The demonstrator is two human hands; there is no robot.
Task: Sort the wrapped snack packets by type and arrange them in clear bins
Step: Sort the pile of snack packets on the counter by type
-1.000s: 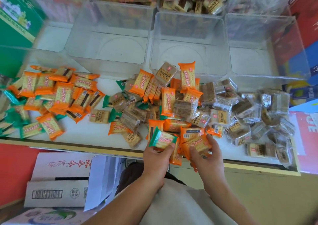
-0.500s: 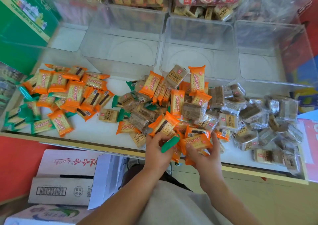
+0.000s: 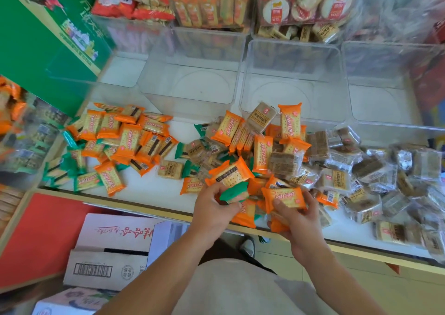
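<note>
A mixed heap of wrapped snack packets [image 3: 262, 146] covers the white shelf: orange, green and clear-wrapped brown ones. My left hand [image 3: 212, 208] holds a green packet [image 3: 234, 192] together with an orange packet [image 3: 230, 172] at the heap's near edge. My right hand [image 3: 296, 216] grips a stack of orange packets [image 3: 285, 196], thumb on top. A sorted group of orange and green packets [image 3: 115, 141] lies at the left. Clear-wrapped brown packets [image 3: 385, 177] spread to the right. Three clear bins [image 3: 192, 83], [image 3: 291, 83], [image 3: 385, 93] stand behind the heap with nothing in them.
Filled bins of other snacks [image 3: 216, 4] stand at the back. A green carton [image 3: 48, 38] leans at the left. Cardboard boxes [image 3: 108, 249] sit on the floor below the shelf's wooden front edge [image 3: 144, 204].
My left hand has kept the green packet and taken an orange packet with it. My right hand still holds its orange stack. The camera tilted up slightly.
</note>
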